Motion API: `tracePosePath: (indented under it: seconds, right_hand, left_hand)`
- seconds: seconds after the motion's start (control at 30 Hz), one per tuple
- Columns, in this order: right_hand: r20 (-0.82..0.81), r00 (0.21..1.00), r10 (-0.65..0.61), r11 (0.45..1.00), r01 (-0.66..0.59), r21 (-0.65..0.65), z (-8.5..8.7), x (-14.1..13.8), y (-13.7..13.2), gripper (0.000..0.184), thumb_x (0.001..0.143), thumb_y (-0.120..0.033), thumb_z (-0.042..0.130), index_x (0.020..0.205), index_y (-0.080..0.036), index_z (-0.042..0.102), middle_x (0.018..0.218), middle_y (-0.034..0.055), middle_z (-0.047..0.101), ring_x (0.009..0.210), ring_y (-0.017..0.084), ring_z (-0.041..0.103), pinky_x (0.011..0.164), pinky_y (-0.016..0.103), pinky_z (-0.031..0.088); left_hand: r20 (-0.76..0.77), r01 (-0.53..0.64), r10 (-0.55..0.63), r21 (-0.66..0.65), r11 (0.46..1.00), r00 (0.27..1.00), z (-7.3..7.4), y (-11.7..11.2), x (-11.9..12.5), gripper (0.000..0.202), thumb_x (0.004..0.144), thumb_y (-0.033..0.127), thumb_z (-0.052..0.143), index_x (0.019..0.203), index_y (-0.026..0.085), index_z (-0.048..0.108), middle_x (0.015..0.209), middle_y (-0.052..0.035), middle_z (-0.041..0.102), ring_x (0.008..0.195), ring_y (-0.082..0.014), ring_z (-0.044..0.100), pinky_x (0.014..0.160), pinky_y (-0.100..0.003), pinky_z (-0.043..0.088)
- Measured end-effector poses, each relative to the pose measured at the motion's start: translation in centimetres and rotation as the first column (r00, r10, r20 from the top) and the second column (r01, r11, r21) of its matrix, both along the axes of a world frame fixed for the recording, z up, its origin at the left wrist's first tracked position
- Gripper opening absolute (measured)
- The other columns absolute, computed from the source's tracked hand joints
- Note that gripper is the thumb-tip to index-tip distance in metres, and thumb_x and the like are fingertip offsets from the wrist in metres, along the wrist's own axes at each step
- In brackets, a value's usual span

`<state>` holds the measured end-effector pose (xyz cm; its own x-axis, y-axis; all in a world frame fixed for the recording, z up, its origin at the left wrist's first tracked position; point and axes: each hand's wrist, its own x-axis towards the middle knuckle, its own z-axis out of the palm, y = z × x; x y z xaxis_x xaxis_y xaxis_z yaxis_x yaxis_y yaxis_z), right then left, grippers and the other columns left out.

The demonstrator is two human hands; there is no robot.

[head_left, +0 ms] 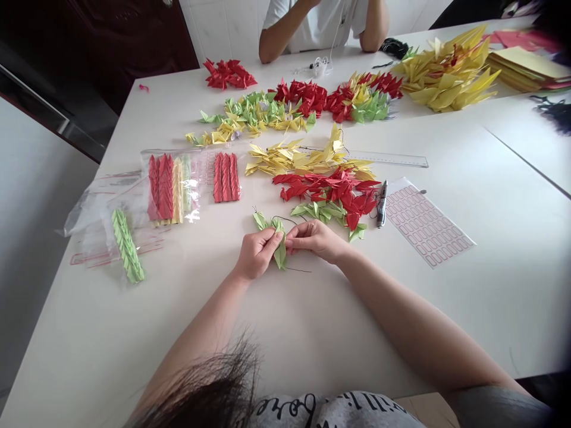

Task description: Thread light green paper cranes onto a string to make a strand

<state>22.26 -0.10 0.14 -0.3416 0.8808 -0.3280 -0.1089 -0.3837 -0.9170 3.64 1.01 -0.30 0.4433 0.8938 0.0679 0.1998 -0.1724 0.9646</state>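
Note:
My left hand (256, 252) and my right hand (314, 239) meet at the middle of the white table (312, 315). Both pinch a green folded paper crane (279, 246) between fingers and thumbs. A thin dark thread (285, 219) runs from the crane, and a second green piece (259, 220) lies just behind my left hand. Right beyond my hands lie loose piles of green cranes (319, 210), red cranes (332, 190) and yellow cranes (294, 157).
Clear bags (172, 187) hold stacked red and yellow cranes at left, beside a green stack (127, 245) and a red stack (225, 176). A pen (382, 203), a label sheet (423, 223) and a ruler (388, 158) lie at right. Another person's arms (285, 35) rest at the far edge near more cranes and paper sheets (526, 65).

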Motion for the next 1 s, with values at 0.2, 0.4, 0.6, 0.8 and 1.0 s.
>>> tracePosePath:
  seconds: [0.2, 0.4, 0.6, 0.8, 1.0]
  right_hand:
    - [-0.003, 1.0, -0.001, 1.0, 0.001, -0.009, -0.3, 0.1, 0.0, 0.037, 0.061, -0.046, 0.086, 0.074, -0.014, 0.073, 0.069, 0.0033, 0.072, 0.063, 0.013, 0.063, 0.069, 0.028, 0.053]
    - [-0.069, 0.998, 0.006, 0.992, 0.003, 0.127, -0.1, -0.7, -0.3, 0.036, 0.066, -0.04, 0.085, 0.082, -0.016, 0.064, 0.077, 0.0, 0.065, 0.07, 0.012, 0.061, 0.07, 0.027, 0.051]
    - [0.191, 0.94, -0.283, 0.887, 0.181, 0.424, -0.8, -2.3, -1.3, 0.026, 0.079, -0.042, 0.07, 0.081, -0.018, 0.059, 0.076, 0.0016, 0.059, 0.066, 0.013, 0.055, 0.061, 0.027, 0.048]
    - [0.422, 0.655, -0.627, 0.624, 0.098, 0.775, -1.6, -2.8, -2.2, 0.019, 0.092, -0.032, 0.054, 0.087, -0.023, 0.071, 0.08, 0.0062, 0.07, 0.07, 0.018, 0.062, 0.067, 0.031, 0.055]
    - [0.438, 0.666, -0.604, 0.491, -0.121, 0.863, -1.6, -1.8, -1.9, 0.022, 0.095, -0.03, 0.053, 0.092, -0.023, 0.074, 0.085, 0.0087, 0.073, 0.076, 0.018, 0.068, 0.074, 0.03, 0.057]
  left_hand:
    - [-0.006, -0.021, 0.021, 0.001, 1.0, 1.0, 0.0, 0.2, 0.0, 0.051, 0.092, 0.052, 0.049, 0.057, 0.018, 0.034, 0.048, 0.0046, 0.035, 0.045, -0.007, 0.035, 0.045, -0.022, 0.028]
    - [-0.013, -0.191, 0.192, 0.074, 0.979, 0.981, -0.2, -0.1, 0.2, 0.05, 0.093, 0.05, 0.05, 0.057, 0.019, 0.034, 0.041, 0.0062, 0.035, 0.04, -0.006, 0.033, 0.043, -0.022, 0.029]
    - [0.023, -0.171, 0.171, -0.032, 0.985, 0.985, 0.1, -0.2, 0.5, 0.045, 0.09, 0.05, 0.055, 0.059, 0.018, 0.047, 0.046, 0.0035, 0.052, 0.041, -0.0102, 0.055, 0.042, -0.02, 0.043]
    - [0.134, -0.114, 0.159, -0.294, 0.949, 0.978, 0.0, 0.3, 0.7, 0.041, 0.077, 0.055, 0.069, 0.068, 0.016, 0.064, 0.058, -0.0024, 0.066, 0.054, -0.0178, 0.067, 0.056, -0.029, 0.06]
    - [0.186, -0.051, 0.135, -0.398, 0.916, 0.973, 0.0, 0.7, 0.5, 0.043, 0.073, 0.057, 0.071, 0.068, 0.014, 0.065, 0.06, -0.0047, 0.068, 0.058, -0.022, 0.07, 0.056, -0.033, 0.061]
